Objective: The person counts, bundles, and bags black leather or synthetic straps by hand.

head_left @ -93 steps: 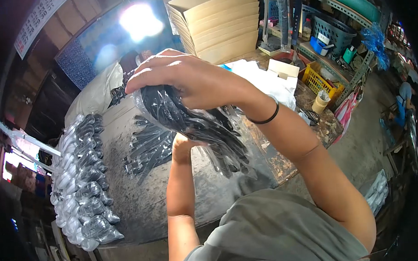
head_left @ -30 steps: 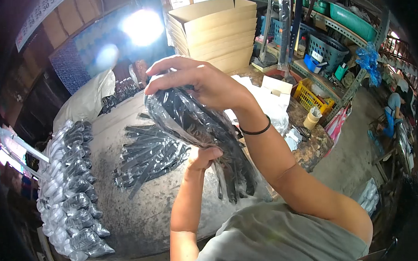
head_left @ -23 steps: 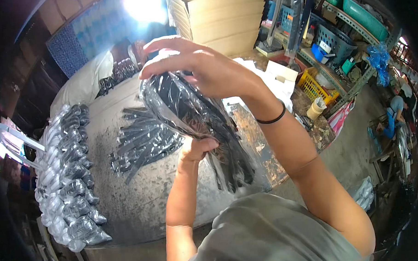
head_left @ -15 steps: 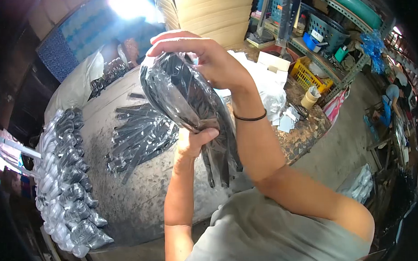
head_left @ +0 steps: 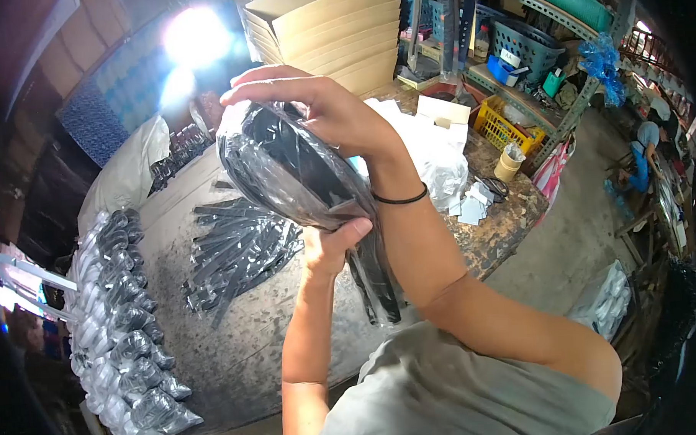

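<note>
I hold a clear plastic bag of black strips [head_left: 289, 170] up in front of me, above the round table [head_left: 237, 340]. My right hand [head_left: 313, 107] grips the bag's top from above, fingers curled over the folded end. My left hand [head_left: 330, 245] clasps the bag's middle from below, thumb pressed across the plastic. The strips' loose ends [head_left: 377, 285] hang down past my left hand.
A loose pile of black strips [head_left: 238, 248] lies on the table. Several filled bags [head_left: 121, 317] line its left edge. Stacked cardboard boxes [head_left: 334, 38], white plastic sheets [head_left: 430, 149], a yellow crate [head_left: 506, 131] and shelves stand behind. A person [head_left: 644, 149] sits far right.
My right hand has folded the bag's top further over. My left hand moved up and closed around the bag's middle, bunching the strips tighter.
</note>
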The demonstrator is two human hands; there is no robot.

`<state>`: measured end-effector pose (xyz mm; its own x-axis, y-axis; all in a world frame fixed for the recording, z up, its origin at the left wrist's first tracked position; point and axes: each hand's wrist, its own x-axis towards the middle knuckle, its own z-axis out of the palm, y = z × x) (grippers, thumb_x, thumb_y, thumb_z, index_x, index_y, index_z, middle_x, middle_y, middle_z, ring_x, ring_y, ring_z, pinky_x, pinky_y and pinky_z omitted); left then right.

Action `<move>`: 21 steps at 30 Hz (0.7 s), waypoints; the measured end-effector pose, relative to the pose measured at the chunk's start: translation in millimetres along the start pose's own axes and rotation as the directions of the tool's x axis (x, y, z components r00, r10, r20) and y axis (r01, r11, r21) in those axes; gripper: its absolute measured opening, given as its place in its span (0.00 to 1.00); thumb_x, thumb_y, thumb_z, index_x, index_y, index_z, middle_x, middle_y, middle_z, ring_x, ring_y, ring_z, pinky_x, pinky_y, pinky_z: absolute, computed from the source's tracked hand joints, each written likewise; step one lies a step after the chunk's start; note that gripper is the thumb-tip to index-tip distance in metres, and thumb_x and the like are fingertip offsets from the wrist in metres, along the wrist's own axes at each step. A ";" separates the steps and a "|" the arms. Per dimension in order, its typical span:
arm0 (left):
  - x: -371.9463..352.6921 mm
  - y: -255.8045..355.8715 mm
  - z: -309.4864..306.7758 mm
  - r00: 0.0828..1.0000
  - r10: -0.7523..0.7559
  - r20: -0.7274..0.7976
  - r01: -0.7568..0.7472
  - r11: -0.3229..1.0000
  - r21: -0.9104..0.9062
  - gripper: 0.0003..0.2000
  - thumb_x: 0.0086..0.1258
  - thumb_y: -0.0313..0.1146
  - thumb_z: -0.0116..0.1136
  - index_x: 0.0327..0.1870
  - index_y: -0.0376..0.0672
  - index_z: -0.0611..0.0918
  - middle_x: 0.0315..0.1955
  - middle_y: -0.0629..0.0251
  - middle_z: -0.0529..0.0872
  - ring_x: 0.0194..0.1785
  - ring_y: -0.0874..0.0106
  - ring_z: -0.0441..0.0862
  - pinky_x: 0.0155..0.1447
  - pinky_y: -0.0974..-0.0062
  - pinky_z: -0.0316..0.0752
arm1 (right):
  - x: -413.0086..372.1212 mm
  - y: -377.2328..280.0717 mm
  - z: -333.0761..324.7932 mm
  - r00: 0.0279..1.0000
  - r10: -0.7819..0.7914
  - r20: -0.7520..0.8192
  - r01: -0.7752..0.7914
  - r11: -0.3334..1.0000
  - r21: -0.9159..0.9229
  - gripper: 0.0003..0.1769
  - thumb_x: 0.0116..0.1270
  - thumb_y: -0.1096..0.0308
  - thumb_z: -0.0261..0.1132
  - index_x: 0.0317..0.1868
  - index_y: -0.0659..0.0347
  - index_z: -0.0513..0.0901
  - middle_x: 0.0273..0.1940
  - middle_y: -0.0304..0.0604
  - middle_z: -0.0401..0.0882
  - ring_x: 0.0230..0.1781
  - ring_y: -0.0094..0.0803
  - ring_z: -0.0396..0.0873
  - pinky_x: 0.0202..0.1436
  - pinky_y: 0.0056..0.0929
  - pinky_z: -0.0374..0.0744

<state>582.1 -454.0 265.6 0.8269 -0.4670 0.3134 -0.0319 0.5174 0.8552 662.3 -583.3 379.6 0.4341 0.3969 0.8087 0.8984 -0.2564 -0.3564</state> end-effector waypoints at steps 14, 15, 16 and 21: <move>17.4 -16.5 -11.7 0.991 -0.130 -0.005 0.122 0.937 -0.327 0.23 0.51 0.26 0.66 0.51 0.39 0.76 0.39 0.62 0.82 0.40 0.70 0.81 0.45 0.70 0.80 | -46.7 -19.0 -26.8 0.839 0.544 0.007 -0.512 0.786 0.348 0.34 0.70 0.67 0.56 0.73 0.60 0.53 0.71 0.53 0.55 0.70 0.39 0.58 0.70 0.34 0.58; 18.9 -18.0 -12.9 0.990 -0.139 0.008 0.135 0.938 -0.320 0.23 0.51 0.25 0.66 0.51 0.39 0.76 0.41 0.62 0.82 0.42 0.70 0.81 0.47 0.71 0.79 | -66.5 -18.8 -21.5 0.793 0.604 -0.080 -0.499 0.720 0.483 0.35 0.71 0.62 0.55 0.73 0.60 0.50 0.71 0.54 0.53 0.70 0.40 0.57 0.71 0.35 0.58; 21.8 -18.1 -8.6 0.991 -0.134 0.007 0.129 0.937 -0.324 0.23 0.51 0.25 0.66 0.51 0.39 0.76 0.41 0.62 0.82 0.42 0.70 0.81 0.47 0.71 0.79 | -83.8 -19.9 -13.5 0.729 0.666 -0.156 -0.461 0.647 0.608 0.37 0.72 0.58 0.54 0.74 0.60 0.48 0.72 0.54 0.52 0.70 0.41 0.57 0.71 0.36 0.58; 25.3 -12.4 15.4 0.993 -0.115 -0.007 0.115 0.992 -0.050 0.28 0.54 0.23 0.65 0.59 0.37 0.70 0.49 0.61 0.78 0.50 0.68 0.76 0.55 0.70 0.74 | -104.8 -40.7 17.9 0.726 0.627 -0.283 -0.463 0.749 0.474 0.45 0.66 0.46 0.59 0.71 0.69 0.52 0.68 0.54 0.59 0.69 0.39 0.55 0.72 0.34 0.53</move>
<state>594.8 -483.2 269.3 0.8289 -0.5185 0.2098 0.0915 0.4957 0.8636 581.4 -598.7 301.0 0.8599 -0.1220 0.4957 0.5034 0.0419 -0.8630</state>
